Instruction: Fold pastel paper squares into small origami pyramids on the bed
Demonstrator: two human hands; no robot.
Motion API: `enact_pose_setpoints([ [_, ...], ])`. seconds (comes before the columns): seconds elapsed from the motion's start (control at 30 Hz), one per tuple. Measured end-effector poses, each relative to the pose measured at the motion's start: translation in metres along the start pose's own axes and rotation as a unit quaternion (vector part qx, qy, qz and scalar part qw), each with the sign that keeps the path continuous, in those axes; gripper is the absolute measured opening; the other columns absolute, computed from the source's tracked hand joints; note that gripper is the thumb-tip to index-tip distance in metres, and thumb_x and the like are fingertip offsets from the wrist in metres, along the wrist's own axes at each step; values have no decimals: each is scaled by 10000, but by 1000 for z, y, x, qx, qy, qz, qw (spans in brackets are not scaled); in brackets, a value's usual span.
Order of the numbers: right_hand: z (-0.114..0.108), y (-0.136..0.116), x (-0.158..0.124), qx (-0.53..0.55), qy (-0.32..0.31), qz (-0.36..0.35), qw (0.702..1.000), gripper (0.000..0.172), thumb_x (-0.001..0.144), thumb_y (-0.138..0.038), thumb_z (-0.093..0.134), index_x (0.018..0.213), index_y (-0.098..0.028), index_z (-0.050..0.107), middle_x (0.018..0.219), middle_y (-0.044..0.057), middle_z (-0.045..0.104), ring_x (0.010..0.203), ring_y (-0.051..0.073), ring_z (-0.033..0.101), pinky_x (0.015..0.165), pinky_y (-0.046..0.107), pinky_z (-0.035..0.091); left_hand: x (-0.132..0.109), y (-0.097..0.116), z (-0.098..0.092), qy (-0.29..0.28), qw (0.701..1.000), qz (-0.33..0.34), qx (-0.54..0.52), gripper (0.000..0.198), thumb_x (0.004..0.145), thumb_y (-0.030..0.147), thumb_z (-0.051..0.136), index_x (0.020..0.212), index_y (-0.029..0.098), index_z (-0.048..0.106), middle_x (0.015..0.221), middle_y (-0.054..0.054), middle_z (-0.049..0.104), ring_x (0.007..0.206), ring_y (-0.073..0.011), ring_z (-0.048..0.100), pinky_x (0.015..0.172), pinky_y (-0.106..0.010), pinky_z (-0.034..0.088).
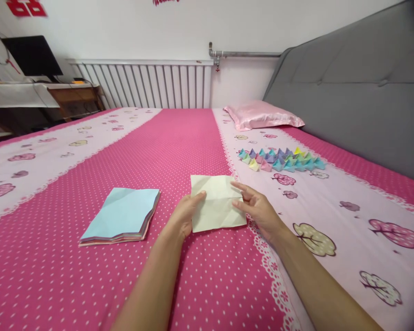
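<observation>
A pale cream sheet of paper (217,207), creased across its middle, is held up above the bedspread. My left hand (188,211) grips its left edge, thumb on top and the other fingers underneath. At the right edge, my right hand (257,207) has its thumb and index finger on the paper, with the edge between its fingers. To the left lies a stack of square paper (124,214), light blue on top with other colours below. Several small folded paper boats (279,158) in blue, green, yellow, pink and purple stand in rows at the right.
The pink dotted bedspread (182,142) covers the bed. A pink pillow (262,115) rests near the grey headboard (348,78). A white radiator (145,85) runs along the back wall. A monitor (32,55) stands on a desk (76,94) at the far left.
</observation>
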State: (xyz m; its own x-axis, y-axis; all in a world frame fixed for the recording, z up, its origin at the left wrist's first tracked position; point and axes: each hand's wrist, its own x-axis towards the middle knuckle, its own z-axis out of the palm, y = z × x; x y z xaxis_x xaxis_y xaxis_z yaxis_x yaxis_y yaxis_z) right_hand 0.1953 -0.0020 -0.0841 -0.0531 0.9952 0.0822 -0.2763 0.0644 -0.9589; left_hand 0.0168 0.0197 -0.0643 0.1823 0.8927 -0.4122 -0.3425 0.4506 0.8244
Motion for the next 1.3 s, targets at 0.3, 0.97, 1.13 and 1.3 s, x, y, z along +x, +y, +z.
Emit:
enact_pose_setpoints([
  [0.3,0,7,0,-33,33,29,998,491,607,-288,763,1074,-214,629,891,39,706,719,181,656,641,290,524,-4,-2,3,-15,979,184,88,731,640,232,731,1292,98,428,869,-124,697,737,-204,658,623,-260,515],
  [0.97,1,16,4,-206,111,-123,964,287,662,-347,710,920,-223,698,882,38,652,779,193,584,683,304,462,-1,-7,-3,56,886,341,310,150,664,197,670,794,228,739,788,-55,705,703,-184,604,695,-277,447],
  [1.13,0,17,3,-255,122,-165,945,180,704,-380,682,825,-252,717,809,21,542,749,170,545,659,291,450,-2,-6,-3,59,865,374,331,108,678,237,672,760,243,741,685,-31,646,634,-153,537,633,-253,405],
  [1.3,-1,14,5,-281,164,-190,926,172,698,-390,684,790,-248,716,1189,59,470,1049,231,492,873,370,420,-4,-2,-3,94,859,388,321,86,645,256,704,722,236,736,753,-35,562,731,-157,527,617,-239,414],
])
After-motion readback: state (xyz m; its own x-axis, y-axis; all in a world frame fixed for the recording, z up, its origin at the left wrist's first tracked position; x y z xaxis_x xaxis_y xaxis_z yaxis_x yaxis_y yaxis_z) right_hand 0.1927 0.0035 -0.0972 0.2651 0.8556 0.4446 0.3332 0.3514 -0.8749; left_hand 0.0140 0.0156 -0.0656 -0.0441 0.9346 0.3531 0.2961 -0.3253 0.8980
